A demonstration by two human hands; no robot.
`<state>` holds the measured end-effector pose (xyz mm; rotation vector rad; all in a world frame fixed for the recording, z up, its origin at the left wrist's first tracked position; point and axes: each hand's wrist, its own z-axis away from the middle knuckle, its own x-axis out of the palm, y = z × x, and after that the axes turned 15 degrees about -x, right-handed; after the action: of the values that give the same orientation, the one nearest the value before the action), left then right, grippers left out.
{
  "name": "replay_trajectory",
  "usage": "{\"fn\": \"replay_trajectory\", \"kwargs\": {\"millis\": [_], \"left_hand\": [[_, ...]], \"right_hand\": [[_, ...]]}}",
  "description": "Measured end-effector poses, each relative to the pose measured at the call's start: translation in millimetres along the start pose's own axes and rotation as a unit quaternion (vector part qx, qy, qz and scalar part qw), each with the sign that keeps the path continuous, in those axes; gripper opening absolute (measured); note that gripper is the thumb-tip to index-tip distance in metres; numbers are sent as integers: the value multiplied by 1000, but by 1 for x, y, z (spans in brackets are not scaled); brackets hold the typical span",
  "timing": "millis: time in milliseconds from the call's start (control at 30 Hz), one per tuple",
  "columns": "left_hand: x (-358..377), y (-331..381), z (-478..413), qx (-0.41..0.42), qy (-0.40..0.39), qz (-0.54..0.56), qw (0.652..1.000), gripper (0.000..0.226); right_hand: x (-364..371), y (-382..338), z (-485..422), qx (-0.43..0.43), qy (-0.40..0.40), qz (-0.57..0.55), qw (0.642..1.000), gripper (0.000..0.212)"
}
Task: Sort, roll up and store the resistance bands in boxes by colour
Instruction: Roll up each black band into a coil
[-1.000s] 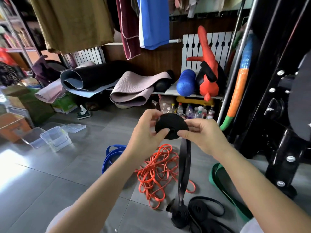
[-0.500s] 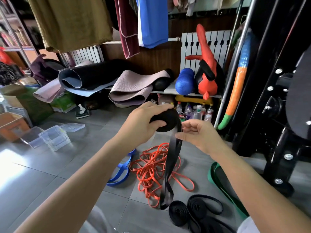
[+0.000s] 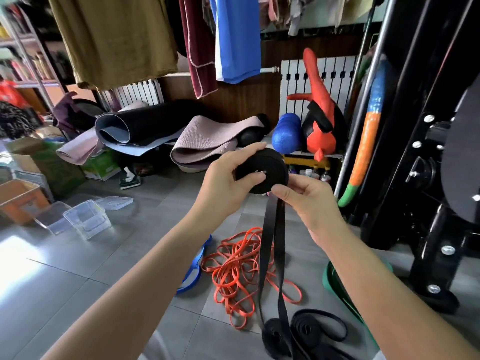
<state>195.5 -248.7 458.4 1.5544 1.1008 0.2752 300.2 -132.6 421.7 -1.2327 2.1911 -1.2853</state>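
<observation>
Black band roll: held mid-air, left hand curled round it, right hand pinching where its tail drops.
Blue band: partly hidden behind the left forearm.
Green band: cut off by the right forearm.
Orange bands: tangled floor heap, count unclear.
Clear boxes: two; lid: one.

place: home gym room | evidence: hanging clothes, radiator, rolled exercise mats, black weight machine

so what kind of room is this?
Probably a home gym or workout storage room: rolled exercise mats at the back, a black weight machine frame at right, and resistance bands lying loose below.
</observation>
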Motion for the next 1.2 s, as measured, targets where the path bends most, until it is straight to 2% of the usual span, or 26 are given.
{"fn": "replay_trajectory", "kwargs": {"millis": [100, 200, 333, 467, 533, 633, 700, 800, 867, 1033, 1200], "left_hand": [[13, -4, 9, -50, -1, 119, 992, 53], [16, -8, 15, -84, -31, 155, 984, 44], [1, -2, 8, -96, -71, 30, 992, 22], [-7, 8, 4, -126, -172, -80, 974, 21], [-6, 8, 4, -101, -167, -127, 973, 19], [-2, 5, 5, -56, -134, -201, 969, 22], [-1, 7, 7, -33, -140, -237, 961, 25], [3, 9, 10, 11, -158, -278, 947, 47], [6, 9, 11, 51, -155, -288, 944, 48], [8, 9, 9, 22, -98, -188, 977, 42], [14, 7, 13, -26, -58, 29, 998, 44]], "right_hand": [[0, -2, 0, 18, 21, -62, 998, 21], [-8, -3, 1, 14, 6, -21, 1000, 22], [-24, -2, 6, 6, -65, 94, 993, 30], [-30, -6, 8, 3, -113, 147, 983, 34], [-31, -8, 8, 3, -121, 157, 980, 34], [-33, -8, 6, 2, -125, 177, 976, 34], [-34, -6, 5, 3, -134, 202, 970, 33], [-36, -5, 4, 8, -139, 229, 963, 26], [-35, -7, 4, -5, -149, 239, 959, 26], [-36, -15, 8, -18, -90, 139, 986, 32], [-41, -19, 14, -13, -57, 71, 996, 30]]}}
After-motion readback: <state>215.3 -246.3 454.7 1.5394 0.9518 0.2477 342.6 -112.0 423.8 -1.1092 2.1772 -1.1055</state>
